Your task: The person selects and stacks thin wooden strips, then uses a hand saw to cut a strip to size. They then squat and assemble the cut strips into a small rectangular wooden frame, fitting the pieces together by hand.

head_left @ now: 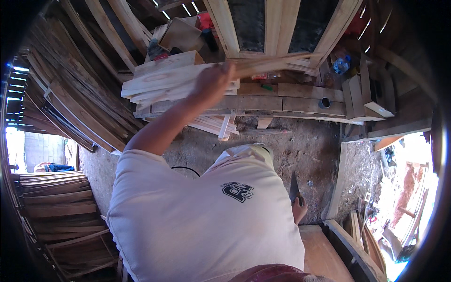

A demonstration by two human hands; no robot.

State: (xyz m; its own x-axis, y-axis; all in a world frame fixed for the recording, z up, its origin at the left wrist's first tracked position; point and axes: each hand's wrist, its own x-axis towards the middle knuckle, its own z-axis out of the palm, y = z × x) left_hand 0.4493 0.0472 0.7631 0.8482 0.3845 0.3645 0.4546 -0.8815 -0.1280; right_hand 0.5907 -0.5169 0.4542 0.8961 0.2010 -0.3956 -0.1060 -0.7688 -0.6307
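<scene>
My left hand (215,83), slightly smeared by motion, reaches out over the workbench. Its fingers are closed around the near end of a thin wooden strip (272,65), which points to the right across the bench. Below the hand lies a stack of pale planed boards (164,77) on the bench's left part. Down at my right side, my right hand (299,210) grips the dark handle of a hand saw. The saw's tapering grey blade (294,187) points away from me above the dirt floor. Part of the right hand is hidden by my shirt.
The low wooden workbench (305,104) carries a cup (324,102) and a green object (267,87). Door-like wooden frames (282,28) lean behind it. Long planks (84,108) stand at left. Pale sticks (213,124) lie below the bench; a plastic bottle (341,64) sits far right.
</scene>
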